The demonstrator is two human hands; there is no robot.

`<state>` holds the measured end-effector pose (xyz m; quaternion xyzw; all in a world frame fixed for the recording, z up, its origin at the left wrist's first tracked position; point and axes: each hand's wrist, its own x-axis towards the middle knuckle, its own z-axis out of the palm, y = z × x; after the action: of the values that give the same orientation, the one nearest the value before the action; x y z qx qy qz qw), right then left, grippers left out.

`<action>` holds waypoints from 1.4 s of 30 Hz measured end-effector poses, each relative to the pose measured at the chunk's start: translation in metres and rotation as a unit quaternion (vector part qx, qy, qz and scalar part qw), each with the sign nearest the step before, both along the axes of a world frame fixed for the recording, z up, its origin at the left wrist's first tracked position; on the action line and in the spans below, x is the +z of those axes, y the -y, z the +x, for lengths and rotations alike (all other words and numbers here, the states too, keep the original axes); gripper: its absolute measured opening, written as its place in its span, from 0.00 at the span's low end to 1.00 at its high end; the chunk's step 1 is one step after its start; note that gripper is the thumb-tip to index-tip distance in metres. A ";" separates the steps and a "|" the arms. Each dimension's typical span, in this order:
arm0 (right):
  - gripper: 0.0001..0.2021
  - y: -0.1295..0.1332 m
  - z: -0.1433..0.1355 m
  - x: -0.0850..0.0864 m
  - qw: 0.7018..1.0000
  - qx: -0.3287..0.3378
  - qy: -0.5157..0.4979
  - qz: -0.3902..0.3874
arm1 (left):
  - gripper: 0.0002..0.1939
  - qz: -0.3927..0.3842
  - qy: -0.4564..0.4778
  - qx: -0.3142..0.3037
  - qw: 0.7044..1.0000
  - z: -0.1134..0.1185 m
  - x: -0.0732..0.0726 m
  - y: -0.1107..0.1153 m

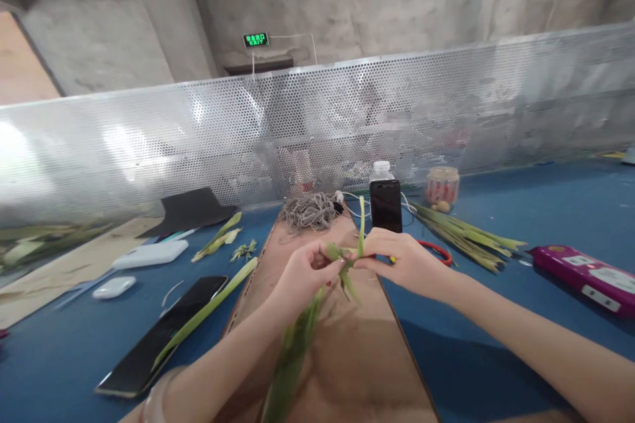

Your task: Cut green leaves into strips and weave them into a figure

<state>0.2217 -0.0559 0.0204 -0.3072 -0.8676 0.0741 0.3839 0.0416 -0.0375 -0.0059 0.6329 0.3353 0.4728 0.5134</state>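
Observation:
Both hands meet over a brown cardboard strip (357, 357) in the middle of the table. Between the thumb and fingers of my left hand (310, 274) is a small knotted piece of green leaf (335, 251). My right hand (404, 261) pinches a narrow green leaf strip (362, 225) whose end stands up above the fingers. Short leaf ends hang below the knot. A long broad green leaf (292, 363) runs from beneath my left hand toward the front edge. The fingertips partly cover the knot.
Left lie a black phone (169, 337), a pale leaf strip (213, 310), a white case (114, 287) and a small woven leaf piece (244, 250). Grey cord (310, 211) is heaped ahead. Right are a propped phone (385, 205), a jar (443, 185), leaf strips (466, 234) and a purple pack (585, 277).

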 end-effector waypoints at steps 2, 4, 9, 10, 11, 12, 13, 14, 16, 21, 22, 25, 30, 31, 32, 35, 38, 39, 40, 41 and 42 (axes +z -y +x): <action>0.08 0.001 0.000 0.002 0.999 -0.026 -0.014 -0.025 | 0.08 0.021 -0.016 0.003 1.000 0.001 0.001 0.002; 0.10 0.002 0.001 0.004 0.997 -0.041 -0.026 -0.063 | 0.08 0.025 -0.019 0.004 0.999 0.001 0.001 0.003; 0.08 0.005 0.003 0.006 0.979 -0.033 -0.069 -0.190 | 0.06 -0.013 0.021 0.013 1.000 -0.002 0.000 -0.001; 0.07 0.006 0.002 0.005 0.971 -0.016 -0.084 -0.222 | 0.06 -0.030 0.041 0.014 0.999 -0.003 -0.001 -0.002; 0.07 0.006 0.002 0.003 0.962 0.002 -0.099 -0.254 | 0.07 -0.050 0.060 0.012 0.997 -0.004 -0.001 -0.003; 0.08 0.006 0.001 0.001 0.954 0.018 -0.109 -0.277 | 0.07 -0.068 0.075 0.010 0.995 -0.004 -0.001 -0.003; 0.07 0.006 0.000 -0.001 0.951 0.028 -0.114 -0.288 | 0.07 -0.081 0.085 0.007 0.993 -0.004 -0.001 -0.003; 0.07 0.005 0.000 -0.003 0.951 0.033 -0.112 -0.285 | 0.06 -0.090 0.090 0.002 0.992 -0.004 -0.001 -0.003; 0.05 0.005 -0.001 -0.006 0.961 0.032 -0.096 -0.258 | 0.07 -0.104 0.102 -0.011 0.989 -0.004 0.000 -0.002; 0.08 0.006 -0.002 -0.007 0.982 0.028 -0.045 -0.182 | 0.06 -0.135 0.141 -0.022 0.980 -0.002 0.000 0.000; 0.08 0.006 -0.002 -0.006 0.984 0.029 -0.038 -0.174 | 0.06 -0.137 0.144 -0.021 0.980 -0.002 0.000 0.000; 0.08 0.008 -0.003 -0.007 0.988 0.026 -0.030 -0.149 | 0.06 -0.150 0.154 -0.019 0.976 -0.002 0.002 0.000; 0.05 0.008 -0.004 -0.011 0.993 -0.013 -0.045 -0.107 | 0.05 -0.173 0.174 -0.012 0.969 -0.002 0.003 0.002; 0.06 0.008 -0.004 -0.011 0.992 -0.020 -0.055 -0.110 | 0.04 -0.177 0.178 -0.010 0.968 -0.002 0.003 0.002; 0.06 0.008 -0.004 -0.011 0.990 -0.022 -0.068 -0.118 | 0.03 -0.182 0.181 -0.008 0.967 -0.003 0.003 0.001; 0.07 0.009 -0.002 -0.011 0.982 -0.012 -0.112 -0.149 | 0.01 -0.199 0.186 -0.002 0.962 -0.004 0.002 0.000; 0.06 0.009 -0.002 -0.009 0.976 -0.006 -0.139 -0.170 | 0.03 -0.222 0.188 0.002 0.957 -0.005 0.003 -0.001; 0.06 0.009 -0.002 -0.008 0.974 -0.008 -0.141 -0.175 | 0.04 -0.229 0.189 0.002 0.955 -0.005 0.003 -0.001; 0.07 0.009 -0.002 -0.008 0.974 -0.006 -0.140 -0.177 | 0.05 -0.235 0.188 0.001 0.954 -0.005 0.004 -0.001; 0.07 0.008 -0.002 -0.008 0.974 -0.001 -0.139 -0.179 | 0.05 -0.241 0.187 -0.002 0.952 -0.005 0.005 0.000; 0.07 0.008 -0.002 -0.008 0.974 0.008 -0.138 -0.180 | 0.06 -0.245 0.186 -0.005 0.952 -0.005 0.005 0.000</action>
<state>0.2197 -0.0634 0.0124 -0.3511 -0.7810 0.2742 0.4377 0.0369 -0.0372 -0.0005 0.3902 0.3364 0.4831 0.7079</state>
